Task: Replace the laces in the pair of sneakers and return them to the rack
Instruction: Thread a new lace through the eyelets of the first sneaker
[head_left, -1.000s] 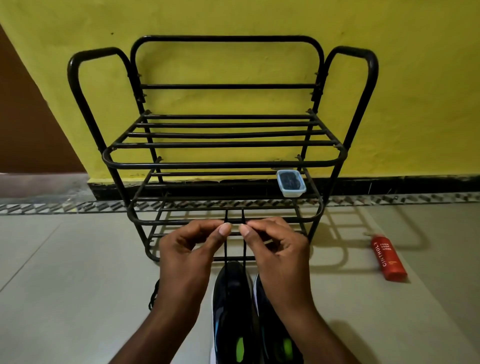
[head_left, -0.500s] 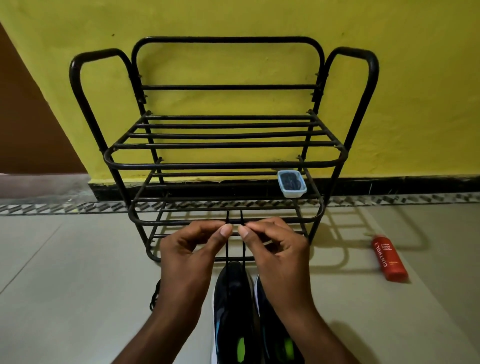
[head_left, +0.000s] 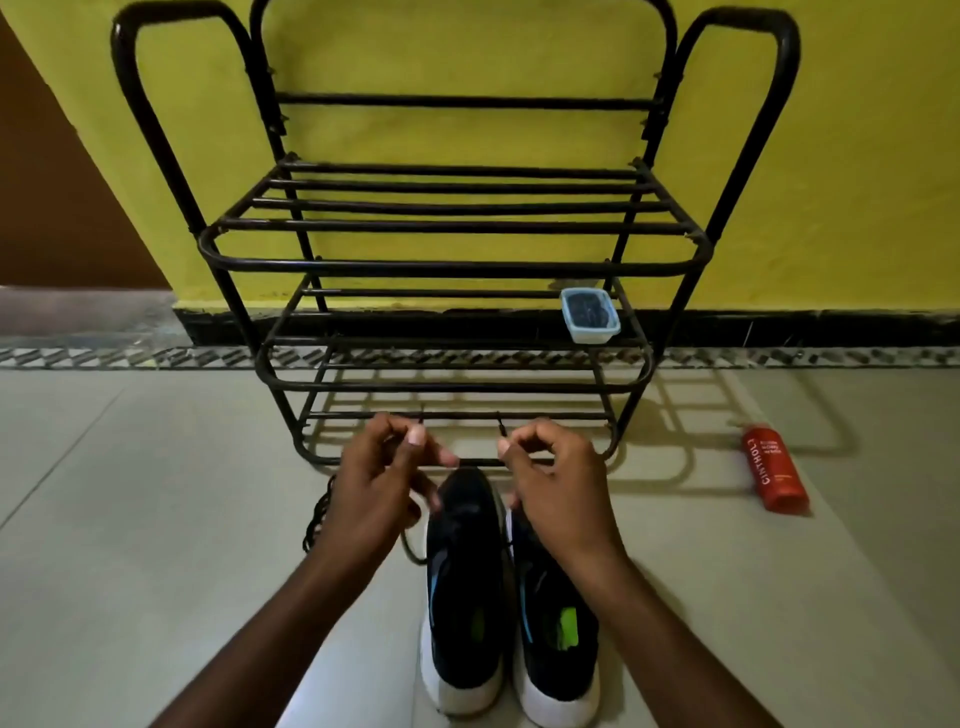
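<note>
While both hands hovered above the sneaker toes, each pinched one end of a black lace (head_left: 501, 431) between thumb and forefinger. Left hand (head_left: 384, 483) was at 11 o'clock from the left sneaker (head_left: 462, 597), right hand (head_left: 556, 483) at 12 o'clock from the right sneaker (head_left: 558, 623). Hands were apart with a clear gap between them, lace tips poking up past the fingertips. Lace ran down toward the left sneaker, and a slack loop hung at that shoe's 9 o'clock. Couldn't tell which eyelets it passed through, too dark.

Both sneakers stood just beside each other on the floor (head_left: 156, 519) at 6 o'clock in view, toes toward the rack (head_left: 447, 267), heels toward the camera. Dark uppers, white soles, a green patch inside the right one. Rack stood at 12 o'clock against a yellow wall. A small clear tub (head_left: 590, 314) with dark contents sat at the right end of the middle shelf. Another dark lace (head_left: 314, 519) lay on the floor at 9 o'clock from the left wrist, partly hidden by it. A red bottle (head_left: 775, 467) lay on its side at 3 o'clock from the right hand, well apart.
</note>
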